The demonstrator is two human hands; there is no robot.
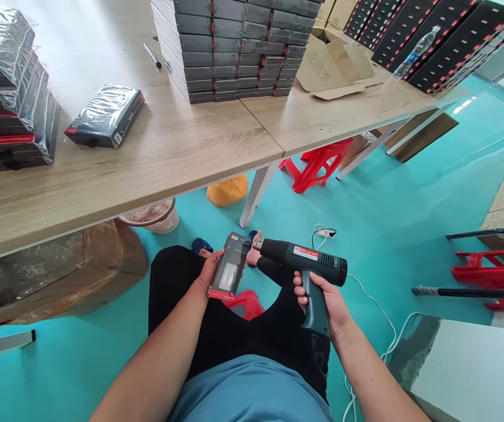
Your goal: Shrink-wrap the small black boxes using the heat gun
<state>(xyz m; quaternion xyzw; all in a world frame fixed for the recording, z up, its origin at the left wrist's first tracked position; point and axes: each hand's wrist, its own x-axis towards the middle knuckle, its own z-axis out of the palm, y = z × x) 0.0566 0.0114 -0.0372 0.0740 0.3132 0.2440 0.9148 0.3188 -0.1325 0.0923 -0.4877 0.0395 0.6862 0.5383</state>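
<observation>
My left hand [210, 271] grips a slim black box [231, 264] with a red lower edge, tilted above my lap. A dark green heat gun [316, 293] is in my right hand [320, 293], fingers wrapped round its handle. Its metal nozzle [257, 245] points left at the upper right edge of the box, very close to it; whether they touch I cannot tell. On the table ahead lies a film-wrapped black box [106, 115], beside a stack of film-wrapped boxes [12, 99] at the left.
Tall stacked black boxes [238, 53] stand on the wooden table [168, 152]. Near them are a pen [152, 56], an opened carton [335, 64] and a plastic bottle [416, 51]. Below are a waste bin [159, 220], a red stool [317, 167] and a power strip [326, 233] with cables.
</observation>
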